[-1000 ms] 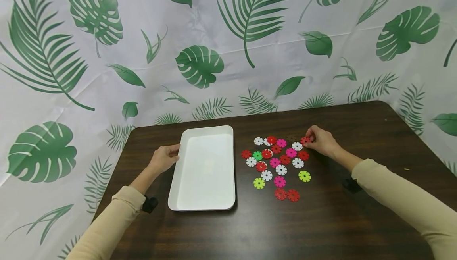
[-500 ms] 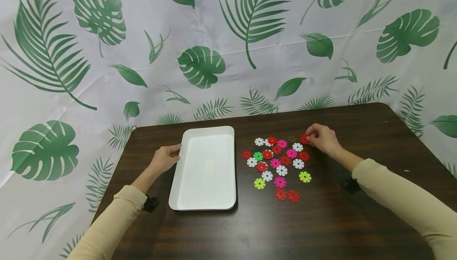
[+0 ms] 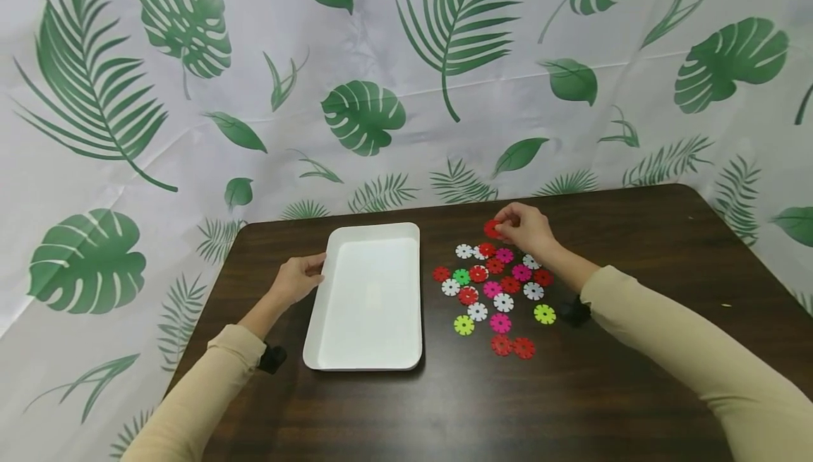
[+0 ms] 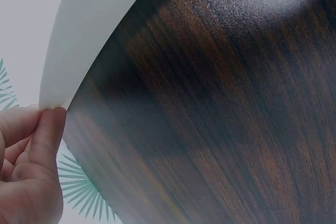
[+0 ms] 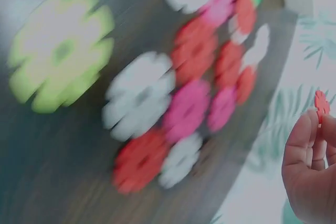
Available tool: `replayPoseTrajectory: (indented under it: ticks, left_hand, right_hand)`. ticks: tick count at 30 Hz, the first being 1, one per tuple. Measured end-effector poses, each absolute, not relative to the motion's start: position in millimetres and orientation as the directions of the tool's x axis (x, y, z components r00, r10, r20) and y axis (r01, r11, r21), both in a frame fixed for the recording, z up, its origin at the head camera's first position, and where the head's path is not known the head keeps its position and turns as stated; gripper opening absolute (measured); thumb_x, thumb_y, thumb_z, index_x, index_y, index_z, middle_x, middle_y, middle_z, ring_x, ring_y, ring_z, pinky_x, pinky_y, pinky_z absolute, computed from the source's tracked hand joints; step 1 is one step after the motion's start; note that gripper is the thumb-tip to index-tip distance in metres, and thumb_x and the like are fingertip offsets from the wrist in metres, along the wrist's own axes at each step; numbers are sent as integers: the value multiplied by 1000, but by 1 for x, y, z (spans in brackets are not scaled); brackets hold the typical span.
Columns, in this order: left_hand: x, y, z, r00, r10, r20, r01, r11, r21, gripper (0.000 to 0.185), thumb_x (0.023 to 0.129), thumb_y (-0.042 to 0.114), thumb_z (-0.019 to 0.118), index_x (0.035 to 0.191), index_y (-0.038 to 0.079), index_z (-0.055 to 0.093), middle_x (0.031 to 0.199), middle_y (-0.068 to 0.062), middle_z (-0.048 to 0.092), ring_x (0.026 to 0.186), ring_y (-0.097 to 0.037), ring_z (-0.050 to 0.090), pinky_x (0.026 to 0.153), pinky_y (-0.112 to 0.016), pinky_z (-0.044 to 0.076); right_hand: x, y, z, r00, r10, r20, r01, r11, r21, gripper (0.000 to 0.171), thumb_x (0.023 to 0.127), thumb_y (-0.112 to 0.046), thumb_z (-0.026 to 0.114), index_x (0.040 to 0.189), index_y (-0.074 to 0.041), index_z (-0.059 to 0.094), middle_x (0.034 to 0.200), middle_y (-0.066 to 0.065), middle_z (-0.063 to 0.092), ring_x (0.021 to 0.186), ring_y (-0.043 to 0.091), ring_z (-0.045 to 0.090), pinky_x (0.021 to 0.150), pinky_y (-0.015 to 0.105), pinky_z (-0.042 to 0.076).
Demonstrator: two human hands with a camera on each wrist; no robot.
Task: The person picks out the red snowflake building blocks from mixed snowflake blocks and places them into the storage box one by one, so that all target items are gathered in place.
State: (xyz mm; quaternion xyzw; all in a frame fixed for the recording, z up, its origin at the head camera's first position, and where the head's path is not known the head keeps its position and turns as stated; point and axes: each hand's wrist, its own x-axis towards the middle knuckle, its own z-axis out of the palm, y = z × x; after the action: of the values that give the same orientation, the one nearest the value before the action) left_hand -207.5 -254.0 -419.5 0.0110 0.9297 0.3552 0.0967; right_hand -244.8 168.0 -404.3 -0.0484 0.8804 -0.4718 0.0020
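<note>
Bare table [image 3: 635,236] right of discs [image 3: 495,286]

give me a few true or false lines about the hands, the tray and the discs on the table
1. The right hand pinches a red disc in its grip. True.
2. The white tray holds several discs. False: nothing lies in it; the loose discs lie on the dark table beside it.
3. The left hand holds the tray's edge. True.
4. The tray lies to the right of the discs. False: it lies to their left.
5. Every disc is red. False: white, pink, green and yellow-green ones show too.
</note>
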Motion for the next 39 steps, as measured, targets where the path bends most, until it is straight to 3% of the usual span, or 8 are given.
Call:
replayPoseTrajectory:
  ticks: [11, 18, 26, 39]
  left_hand:
    - [-210, -255, -420, -982, 96, -161, -36, 745, 666, 47, 90, -2, 55, 136, -5, 44, 131, -25, 52, 115, -37, 56, 90, -43, 51]
    - [-209, -253, -420, -983, 100, -156, -32, 737, 675, 47, 90, -2, 55, 136, -6, 44, 131, -26, 52, 114, -37, 57, 90, -43, 52]
    - [-208, -253, -419, -984, 88, -156, -42, 735, 676, 47, 90, -3, 56, 135, -6, 45, 131, -26, 53, 114, -37, 57, 90, -44, 51]
    - [-207, -253, -422, -984, 62, -169, -65, 752, 655, 47, 89, 0, 58, 135, -2, 48, 127, -23, 57, 107, -33, 61, 89, -42, 52]
  right_hand:
    - [-253, 71, -393, -990, -138, -23, -25, 336, -942, 15, 88, 0, 61, 102, 4, 61, 80, 13, 60, 82, 35, 66, 77, 44, 57]
    - [-253, 9, -400, -988, -116, -102, 76, 209, -975, 12, 85, 3, 63, 97, 2, 63, 71, 6, 55, 68, 20, 64, 72, 37, 59]
    - [-248, -40, -408, -986, -103, -128, 102, 229, -968, 11, 83, 5, 64, 94, 3, 63, 71, 6, 56, 55, 10, 57, 54, 20, 55]
    - [-250, -81, -423, -976, -83, -200, 180, 202, -963, 10, 80, 9, 64, 88, 5, 64, 63, 3, 54, 49, 10, 54, 50, 22, 54]
